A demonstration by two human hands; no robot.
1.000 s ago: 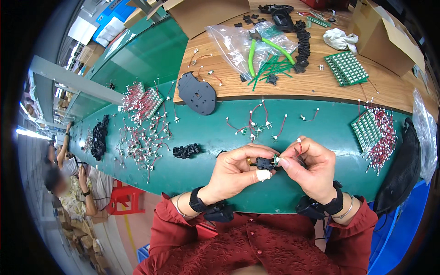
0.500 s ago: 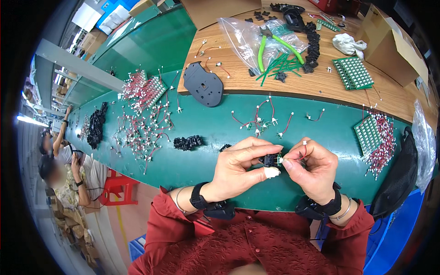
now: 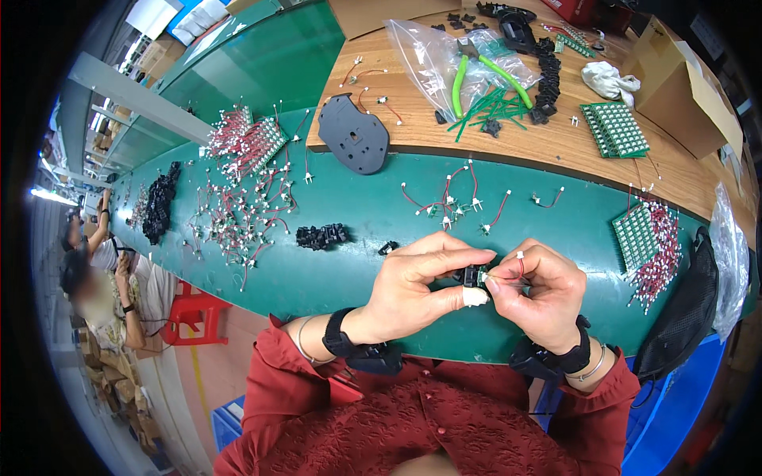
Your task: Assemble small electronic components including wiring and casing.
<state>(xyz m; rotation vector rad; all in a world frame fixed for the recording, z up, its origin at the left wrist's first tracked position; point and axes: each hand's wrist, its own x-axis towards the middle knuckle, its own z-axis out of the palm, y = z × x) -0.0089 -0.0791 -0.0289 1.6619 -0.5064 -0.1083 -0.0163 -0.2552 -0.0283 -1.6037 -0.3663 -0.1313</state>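
Between the thumb and fingers of my left hand (image 3: 421, 279) is a small black plastic housing (image 3: 471, 276). A white wrapping covers that thumb's tip. My right hand (image 3: 544, 289) pinches a small wired circuit board, mostly hidden by the fingertips, against the housing's right side. Its red wire (image 3: 521, 268) loops up over the fingers to a white plug (image 3: 520, 255). Just left of my hands, another black part (image 3: 388, 247) lies on the green bench, and a cluster of black housings (image 3: 323, 236) sits farther left.
Loose wired boards (image 3: 448, 208) lie beyond my hands, with a larger heap (image 3: 242, 206) to the left. Green board panels (image 3: 636, 238) are at right beside a black mesh pouch (image 3: 675, 313). Green-handled cutters (image 3: 504, 79) rest on the wooden board (image 3: 444, 147). Co-workers sit at far left.
My right fingertips and the wired board have moved closer to the black housing, narrowing the gap. The whole view has shifted slightly.
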